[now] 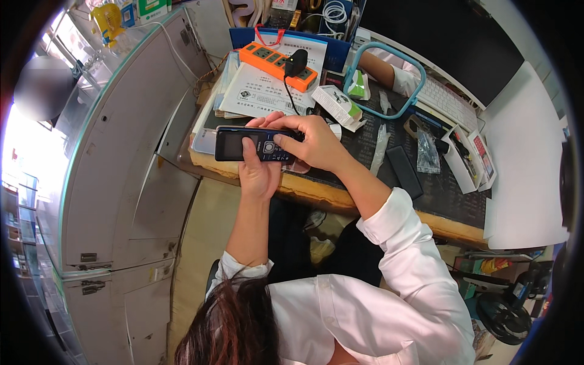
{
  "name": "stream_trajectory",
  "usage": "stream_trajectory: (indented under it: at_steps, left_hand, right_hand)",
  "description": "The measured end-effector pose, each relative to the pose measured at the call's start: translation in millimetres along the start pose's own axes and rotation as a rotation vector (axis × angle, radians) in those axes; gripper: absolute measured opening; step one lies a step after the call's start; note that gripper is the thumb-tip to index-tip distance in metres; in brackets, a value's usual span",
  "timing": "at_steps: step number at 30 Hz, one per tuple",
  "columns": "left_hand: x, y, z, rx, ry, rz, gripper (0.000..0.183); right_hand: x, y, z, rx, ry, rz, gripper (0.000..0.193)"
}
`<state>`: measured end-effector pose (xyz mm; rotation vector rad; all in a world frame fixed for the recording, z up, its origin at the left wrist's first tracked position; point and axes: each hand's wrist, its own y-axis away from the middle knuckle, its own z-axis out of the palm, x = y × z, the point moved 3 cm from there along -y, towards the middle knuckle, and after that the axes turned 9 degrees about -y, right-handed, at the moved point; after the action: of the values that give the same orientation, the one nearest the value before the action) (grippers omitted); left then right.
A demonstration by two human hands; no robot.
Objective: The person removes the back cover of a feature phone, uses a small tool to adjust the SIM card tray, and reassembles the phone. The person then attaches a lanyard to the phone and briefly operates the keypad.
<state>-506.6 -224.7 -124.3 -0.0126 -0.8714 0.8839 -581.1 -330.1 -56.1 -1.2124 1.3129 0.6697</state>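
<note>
Over the desk's front edge, both my hands hold a dark blue keypad phone (233, 145) sideways, with its dark screen to the left and its keys to the right. My left hand (260, 176) grips it from below, thumb lying across the face beside the screen. Coming from the right, my right hand (319, 143) has its thumb on the keypad and its fingers around the far edge. A black charger (296, 62) sits in an orange power strip (263, 56). Its cable drops behind my right hand, which hides where it ends.
Papers (258, 91) lie under the power strip. An opened white-and-green box (338, 107), a black slab-like object (404, 172), a clear plastic bag (427, 152) and a blue-framed mirror (420, 82) are on the desk. Behind stand a keyboard (447, 100) and monitor (450, 36). A glass-topped cabinet (121, 140) flanks my left.
</note>
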Motion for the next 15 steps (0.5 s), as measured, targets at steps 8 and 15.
stream_trajectory:
  at_steps: [8, 15]
  left_hand:
    - [1.4, -0.7, 1.3, 0.036, 0.02, 0.025, 0.058]
    - [0.8, -0.2, 1.1, 0.044, 0.016, 0.012, 0.059]
  right_hand:
    - [7.8, 0.0, 1.7, 0.021, -0.02, 0.016, 0.029]
    - [4.6, 1.5, 1.9, 0.016, -0.038, 0.09, 0.028]
